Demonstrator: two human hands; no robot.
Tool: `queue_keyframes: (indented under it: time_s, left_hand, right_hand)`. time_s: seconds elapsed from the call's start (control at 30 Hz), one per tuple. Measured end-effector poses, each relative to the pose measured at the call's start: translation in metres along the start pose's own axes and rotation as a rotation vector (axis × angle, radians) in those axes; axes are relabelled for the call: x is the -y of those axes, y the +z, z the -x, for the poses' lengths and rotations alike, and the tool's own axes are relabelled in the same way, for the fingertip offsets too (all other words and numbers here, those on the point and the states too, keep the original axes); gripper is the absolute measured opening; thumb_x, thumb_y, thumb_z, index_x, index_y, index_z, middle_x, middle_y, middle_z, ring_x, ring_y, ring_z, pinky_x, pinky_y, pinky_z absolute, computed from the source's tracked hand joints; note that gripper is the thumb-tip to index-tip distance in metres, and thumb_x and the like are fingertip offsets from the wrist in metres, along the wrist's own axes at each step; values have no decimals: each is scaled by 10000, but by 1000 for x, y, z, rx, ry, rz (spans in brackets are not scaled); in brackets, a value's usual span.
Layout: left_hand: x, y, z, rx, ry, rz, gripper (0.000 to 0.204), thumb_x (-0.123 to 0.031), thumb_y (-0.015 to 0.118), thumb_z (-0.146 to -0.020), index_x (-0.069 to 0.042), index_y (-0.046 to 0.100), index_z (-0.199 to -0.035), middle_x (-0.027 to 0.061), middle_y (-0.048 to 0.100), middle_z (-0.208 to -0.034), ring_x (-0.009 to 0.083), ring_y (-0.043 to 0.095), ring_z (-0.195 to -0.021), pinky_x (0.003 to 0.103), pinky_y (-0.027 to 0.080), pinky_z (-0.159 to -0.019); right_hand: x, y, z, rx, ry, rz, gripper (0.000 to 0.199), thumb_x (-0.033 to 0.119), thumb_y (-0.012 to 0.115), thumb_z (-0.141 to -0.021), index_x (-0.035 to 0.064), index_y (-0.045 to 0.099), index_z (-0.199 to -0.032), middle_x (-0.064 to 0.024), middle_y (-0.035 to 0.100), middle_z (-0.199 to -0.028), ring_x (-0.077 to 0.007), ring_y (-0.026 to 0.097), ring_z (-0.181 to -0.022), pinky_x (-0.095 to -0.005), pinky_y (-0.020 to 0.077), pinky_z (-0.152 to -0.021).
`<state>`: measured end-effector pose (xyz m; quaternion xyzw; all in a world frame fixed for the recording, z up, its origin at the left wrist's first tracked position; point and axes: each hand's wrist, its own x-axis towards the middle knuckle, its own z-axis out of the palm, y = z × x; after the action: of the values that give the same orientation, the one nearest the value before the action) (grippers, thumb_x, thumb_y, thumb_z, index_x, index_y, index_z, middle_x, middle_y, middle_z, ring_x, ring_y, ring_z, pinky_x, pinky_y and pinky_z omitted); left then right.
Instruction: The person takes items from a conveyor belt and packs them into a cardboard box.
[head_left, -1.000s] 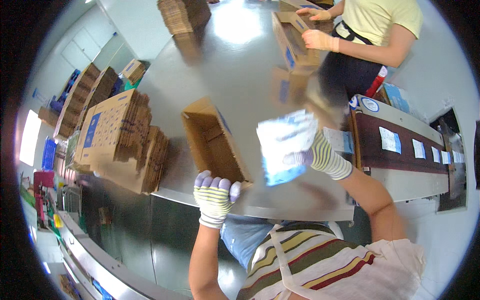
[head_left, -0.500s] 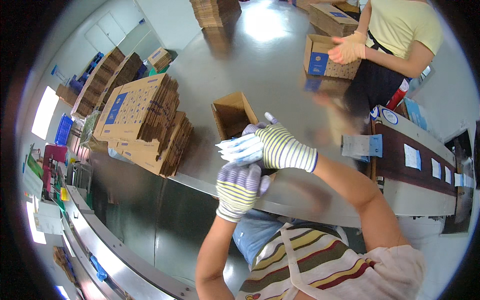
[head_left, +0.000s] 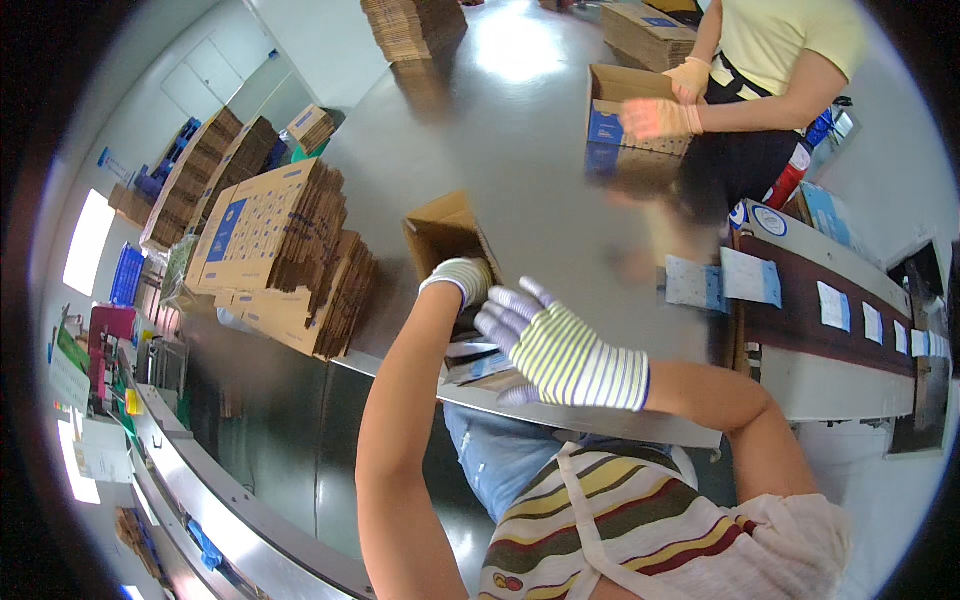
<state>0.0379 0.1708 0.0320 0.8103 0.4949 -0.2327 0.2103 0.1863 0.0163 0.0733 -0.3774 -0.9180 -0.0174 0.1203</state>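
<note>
An open cardboard box [head_left: 440,222] stands near the front edge of the metal table. My left hand [head_left: 462,279], in a striped knit glove, reaches down into it; the fingers are hidden by the box and the glove's back. Flat white-and-blue packets [head_left: 478,366] show at the box's near end. Just right of these packets is my right hand [head_left: 562,345], in a matching glove, palm down with fingers stretched and apart. Nothing shows in its grasp.
Flattened cartons [head_left: 262,235] are stacked at the table's left edge. On the right, a dark red conveyor belt [head_left: 795,305] carries several packets, with two packets [head_left: 722,280] at its near end. Across the table, a gloved co-worker [head_left: 790,60] handles another open carton [head_left: 620,95].
The packet bundle that both hands held over the box is out of them, and packets show in the box's near end. My left hand moved into the box; the right opened.
</note>
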Motion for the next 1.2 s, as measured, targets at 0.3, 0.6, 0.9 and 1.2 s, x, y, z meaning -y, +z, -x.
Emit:
queue_keyframes:
  time_s: [0.3,0.6,0.9,1.2]
  left_hand:
    - [19,3,-10,48,296,-301,338,-292,464,-895,-96,669,-1078,170,618,-1148,314,584,-1068,379,461,-887]
    - [23,15,17,46,133,-262,267,-237,529,-840,-133,691,-1025,116,658,-1093,262,618,-1027,361,475,-861]
    - [43,34,11,123,259,-266,278,-258,497,-858,-105,670,-1013,183,662,-984,326,631,-958,406,505,-770]
    - [-10,38,120,-331,218,123,248,-219,547,-855,12,618,-912,220,638,-826,388,607,-813,448,479,-690]
  right_hand:
    - [6,13,-19,309,-141,189,230,245,489,-868,84,640,-934,-102,658,-882,-269,609,-921,-482,314,-1051]
    - [22,36,-36,146,-146,168,218,241,510,-834,101,672,-791,-100,670,-827,-251,617,-895,-431,371,-967]
    - [19,38,-24,-201,-66,-53,200,185,466,-858,103,615,-965,-91,608,-999,-258,559,-1013,-456,375,-994]
    - [-39,-30,10,-358,-65,-561,357,315,712,-725,68,591,-953,-134,581,-978,-316,570,-961,-438,464,-851]
